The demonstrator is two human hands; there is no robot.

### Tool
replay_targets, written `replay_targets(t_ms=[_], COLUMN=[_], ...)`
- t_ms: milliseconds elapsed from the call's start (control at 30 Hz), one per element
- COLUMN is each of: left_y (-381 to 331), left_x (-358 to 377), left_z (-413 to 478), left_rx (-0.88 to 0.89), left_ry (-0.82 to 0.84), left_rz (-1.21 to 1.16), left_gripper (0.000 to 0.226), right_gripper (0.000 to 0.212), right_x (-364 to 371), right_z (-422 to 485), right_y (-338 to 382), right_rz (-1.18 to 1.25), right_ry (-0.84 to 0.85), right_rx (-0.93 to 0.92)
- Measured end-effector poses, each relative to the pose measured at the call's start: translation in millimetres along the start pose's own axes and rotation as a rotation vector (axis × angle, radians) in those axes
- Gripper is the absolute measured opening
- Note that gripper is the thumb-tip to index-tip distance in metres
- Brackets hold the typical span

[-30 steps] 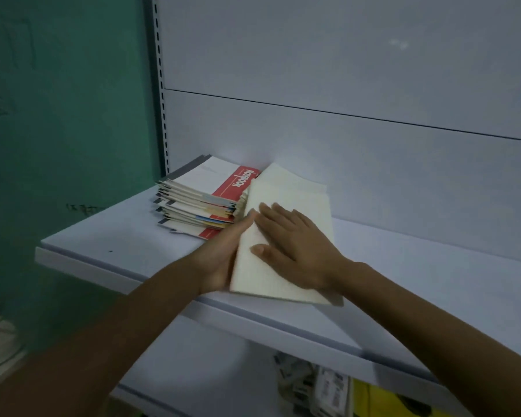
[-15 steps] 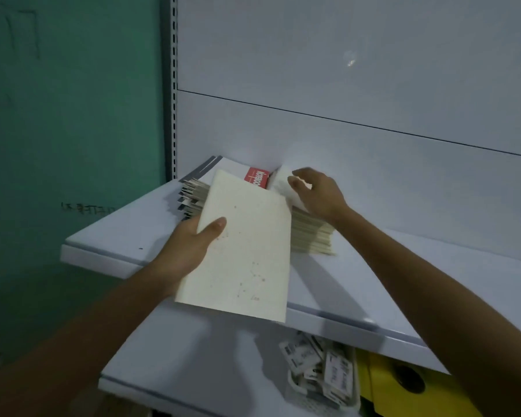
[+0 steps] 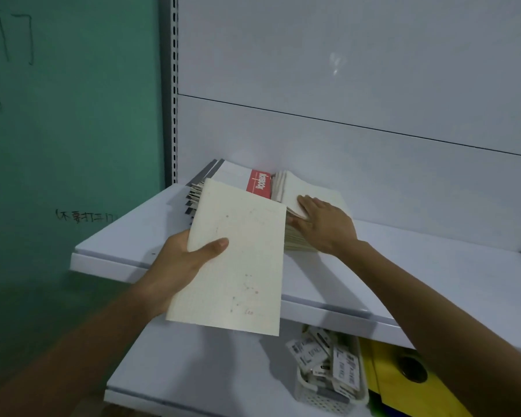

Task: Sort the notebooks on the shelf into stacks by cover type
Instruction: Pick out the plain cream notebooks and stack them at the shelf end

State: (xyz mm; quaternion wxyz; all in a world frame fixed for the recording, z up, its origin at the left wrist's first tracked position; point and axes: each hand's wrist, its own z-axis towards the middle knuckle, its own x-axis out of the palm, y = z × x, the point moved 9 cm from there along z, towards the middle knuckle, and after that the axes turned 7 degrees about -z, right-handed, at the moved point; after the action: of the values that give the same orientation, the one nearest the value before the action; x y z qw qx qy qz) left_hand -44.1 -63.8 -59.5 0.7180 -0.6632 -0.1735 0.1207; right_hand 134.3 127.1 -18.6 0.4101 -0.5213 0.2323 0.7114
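Holding a cream notebook (image 3: 235,260) out over the front edge of the shelf (image 3: 433,281), the left hand (image 3: 178,266) grips its left side, thumb on the cover and fingers underneath. The cover is speckled with small marks. Just behind it, the right hand (image 3: 322,224) lies flat on a cream pile (image 3: 313,189), fingers straight along the top, thumb at the near corner. Touching that pile on the left sits a red-and-white pile (image 3: 238,176), against the back panel. Down on the lower shelf (image 3: 193,371), there's a white basket (image 3: 328,398) of tags beside a yellow folder (image 3: 418,395).
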Motion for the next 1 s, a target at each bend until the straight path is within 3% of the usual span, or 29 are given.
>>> replay_targets(t_ms=[300, 367, 467, 567, 633, 733, 867, 1000], left_y=[7.8, 5.4, -2.3, -8.0, -12.3, -13.7, -8.1, -3.6], left_x=[-0.4, 0.7, 9.4, 27.0, 41.9, 61.5, 79.7, 100.4], left_z=[-8.6, -6.6, -2.8, 0.9, 1.9, 0.3, -4.5, -8.1], left_rx=[0.013, 0.014, 0.017, 0.016, 0.02, -0.011, -0.036, -0.06], left_ry=[0.053, 0.056, 0.082, 0.124, 0.149, 0.194, 0.289, 0.392], left_rz=[-0.048, -0.042, -0.056, -0.094, -0.092, -0.17, -0.161, -0.214], left_gripper=[0.013, 0.014, 0.017, 0.022, 0.038, 0.061, 0.061, 0.05], right_gripper=[0.051, 0.042, 0.027, 0.031, 0.039, 0.052, 0.053, 0.054], right_x=[-3.7, -18.9, -59.0, -97.6, -104.7, -80.0, -61.1, -59.9], right_z=[-13.9, -15.2, -24.4, -51.8, -78.8, -125.6, -156.3, -166.0], right_y=[-2.2, -12.9, -28.3, -7.7, 27.0, 84.9, 95.7, 83.8], right_rz=[0.157, 0.419, 0.705, 0.637, 0.602, 0.364, 0.179, 0.139], right_ry=[0.044, -0.047, -0.32, -0.475, -0.431, -0.31, -0.41, -0.359], right_rx=[0.019, 0.125, 0.235, 0.135, -0.019, -0.206, -0.153, -0.123])
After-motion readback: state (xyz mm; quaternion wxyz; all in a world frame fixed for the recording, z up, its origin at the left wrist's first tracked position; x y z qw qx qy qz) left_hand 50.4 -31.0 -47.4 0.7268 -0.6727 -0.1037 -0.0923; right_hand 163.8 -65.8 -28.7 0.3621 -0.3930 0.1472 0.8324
